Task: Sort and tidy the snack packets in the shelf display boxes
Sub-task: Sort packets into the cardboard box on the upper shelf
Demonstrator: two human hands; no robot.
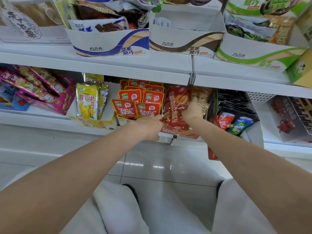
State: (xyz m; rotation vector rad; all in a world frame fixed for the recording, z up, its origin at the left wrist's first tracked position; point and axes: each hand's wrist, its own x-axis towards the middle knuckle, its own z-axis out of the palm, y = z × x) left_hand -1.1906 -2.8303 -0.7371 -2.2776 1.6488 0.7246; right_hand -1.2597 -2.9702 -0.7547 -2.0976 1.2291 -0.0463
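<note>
Head view puts both my hands on the middle shelf, at the red display box (179, 132) just right of centre. My right hand (192, 110) has its fingers curled round the right edge of the big red packet (175, 105), which stands upright in that box, long axis vertical, leaning slightly back. My left hand (148, 125) is down at the packet's lower left corner; its fingers are bent at the box front, but I cannot tell whether they grip the packet or the box rim. Brownish packets (200, 97) sit just behind and right of my right fingers. The packet lies between the 2 hands, nearer my right. I judge the next move is seating it straight, and the row of orange-red packets (135, 105) touching on the left could get knocked.
</note>
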